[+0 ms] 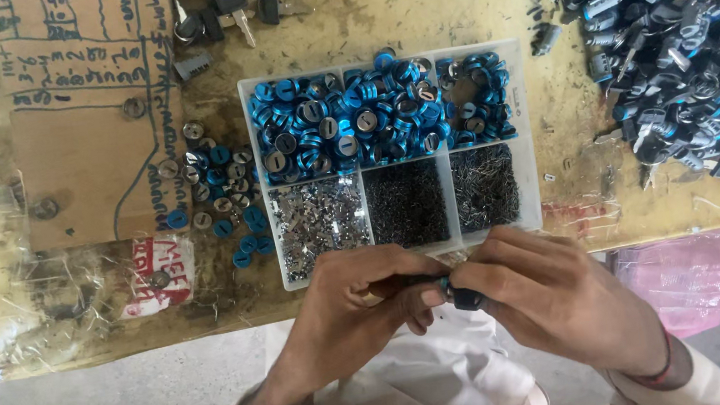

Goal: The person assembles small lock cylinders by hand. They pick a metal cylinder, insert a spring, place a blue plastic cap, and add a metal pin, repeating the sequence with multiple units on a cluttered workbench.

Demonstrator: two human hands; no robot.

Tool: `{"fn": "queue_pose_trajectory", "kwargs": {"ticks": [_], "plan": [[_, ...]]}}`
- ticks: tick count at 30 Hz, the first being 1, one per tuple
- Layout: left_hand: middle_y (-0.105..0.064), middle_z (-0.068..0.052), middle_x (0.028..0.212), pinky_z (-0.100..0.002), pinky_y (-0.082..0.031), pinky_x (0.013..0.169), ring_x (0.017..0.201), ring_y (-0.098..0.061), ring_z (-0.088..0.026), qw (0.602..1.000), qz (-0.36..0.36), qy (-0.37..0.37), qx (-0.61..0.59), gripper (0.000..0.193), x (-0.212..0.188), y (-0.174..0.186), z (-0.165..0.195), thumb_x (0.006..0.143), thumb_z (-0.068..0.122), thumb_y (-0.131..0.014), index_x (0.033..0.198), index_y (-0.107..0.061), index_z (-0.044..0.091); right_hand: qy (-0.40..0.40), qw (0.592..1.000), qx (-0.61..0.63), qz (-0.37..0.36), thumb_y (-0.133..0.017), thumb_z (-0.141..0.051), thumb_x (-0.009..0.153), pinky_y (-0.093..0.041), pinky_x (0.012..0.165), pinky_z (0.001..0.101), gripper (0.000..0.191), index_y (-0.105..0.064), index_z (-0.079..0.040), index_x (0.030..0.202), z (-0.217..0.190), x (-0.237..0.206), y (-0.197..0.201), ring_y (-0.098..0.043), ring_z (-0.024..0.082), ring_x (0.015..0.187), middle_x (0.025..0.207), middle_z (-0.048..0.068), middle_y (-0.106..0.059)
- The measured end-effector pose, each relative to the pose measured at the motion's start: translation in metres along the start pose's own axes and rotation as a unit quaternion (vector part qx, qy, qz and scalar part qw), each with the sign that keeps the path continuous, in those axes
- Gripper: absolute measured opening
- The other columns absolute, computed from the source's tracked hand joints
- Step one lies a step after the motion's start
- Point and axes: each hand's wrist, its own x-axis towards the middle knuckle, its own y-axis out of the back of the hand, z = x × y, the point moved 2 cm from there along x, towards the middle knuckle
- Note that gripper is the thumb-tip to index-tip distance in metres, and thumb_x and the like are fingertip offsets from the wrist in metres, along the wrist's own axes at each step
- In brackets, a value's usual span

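- A small dark lock part sits pinched between the two hands, held at the near edge of the bench, just in front of the parts tray, where both sets of fingertips can meet on it.
- The left hand curls shut around the near end of the part, thumb and forefinger pressed together on it, seemingly to steady it.
- The right hand closes over the other end, its fingertips bunched at the joint between the hands; what else they grip, if anything, is hidden.
- The clear plastic tray lies directly ahead, within short reach: blue-ringed discs fill its far compartments, and tiny metal bits and dark springs the near ones, each kind kept separate.
- Loose discs spill over the bench to the tray's left, beside a scribbled sheet of cardboard.
- A heap of dark lock barrels is piled at the far right, and a bunch of keys lies at the far edge.
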Motion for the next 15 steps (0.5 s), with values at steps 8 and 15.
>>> {"fn": "queue_pose_trajectory", "kwargs": {"ticks": [8, 15], "plan": [[-0.075, -0.012, 0.086, -0.025, -0.061, 0.059, 0.069, -0.071, -0.012, 0.997, 0.003, 0.016, -0.080, 0.019, 0.003, 0.011, -0.020, 0.098, -0.002, -0.067, 0.115, -0.072, -0.008, -0.256, 0.916, -0.112, 0.290, -0.060, 0.008, 0.114, -0.053, 0.062, 0.0317, 0.009, -0.063, 0.001, 0.118, 0.089, 0.017, 0.062, -0.070, 0.021, 0.073, 0.097, 0.013, -0.072], [-0.074, -0.014, 0.089, -0.030, -0.062, 0.061, 0.069, -0.071, -0.015, 0.989, -0.006, -0.009, -0.149, 0.021, 0.011, 0.015, -0.039, 0.103, 0.003, -0.064, 0.119, -0.068, -0.010, -0.232, 0.930, -0.156, 0.238, -0.071, -0.003, 0.107, -0.052, 0.060, 0.0324, 0.009, -0.065, -0.001, 0.113, 0.162, 0.037, 0.061, -0.071, 0.019, 0.075, 0.090, 0.011, -0.072]]}}
